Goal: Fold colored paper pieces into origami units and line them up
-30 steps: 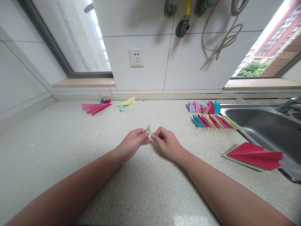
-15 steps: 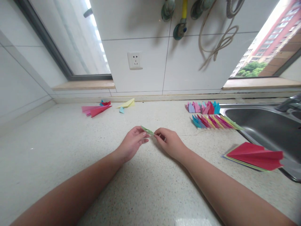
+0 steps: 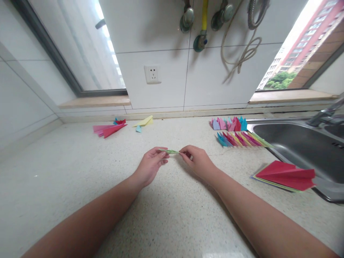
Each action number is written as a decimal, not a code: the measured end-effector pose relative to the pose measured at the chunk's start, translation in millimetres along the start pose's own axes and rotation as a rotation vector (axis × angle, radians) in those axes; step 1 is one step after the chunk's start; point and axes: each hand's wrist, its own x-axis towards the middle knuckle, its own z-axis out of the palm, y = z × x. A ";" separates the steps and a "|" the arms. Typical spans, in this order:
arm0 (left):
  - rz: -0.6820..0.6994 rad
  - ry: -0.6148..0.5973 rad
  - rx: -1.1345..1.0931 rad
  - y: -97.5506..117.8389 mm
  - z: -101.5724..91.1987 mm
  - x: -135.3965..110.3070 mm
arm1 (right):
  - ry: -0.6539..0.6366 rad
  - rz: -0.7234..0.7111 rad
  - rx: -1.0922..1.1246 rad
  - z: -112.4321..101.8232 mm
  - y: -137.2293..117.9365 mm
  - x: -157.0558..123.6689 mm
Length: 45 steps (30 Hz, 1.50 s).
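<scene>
Green paper [image 3: 172, 152] | left hand [image 3: 150, 165], right hand [image 3: 198, 159] pinch its ends | folded-paper rows [image 3: 240, 139] beside sink [image 3: 298, 143]

The head-worn camera looks forward and down at the counter [image 3: 150, 222].

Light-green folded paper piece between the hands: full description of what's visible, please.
The small light-green folded paper piece looks thin and layered, seen nearly edge-on as a narrow, roughly level strip. The bare left hand holds its left part between thumb and fingers, partly hiding it; the bare right hand pinches its right tip. Behind it in view lies the pale speckled countertop.
</scene>
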 end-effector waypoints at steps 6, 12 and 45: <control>-0.003 -0.040 0.036 4.2 4.7 -5.4 | 0.000 0.013 -0.026 -10.0 -0.6 -3.4; -0.009 -0.050 0.088 5.5 6.3 -10.1 | 0.212 0.141 -0.047 -54.8 -12.0 -13.3; -0.093 -0.164 0.159 -3.8 -4.8 -7.0 | 0.329 1.010 -0.499 -240.5 106.1 -177.3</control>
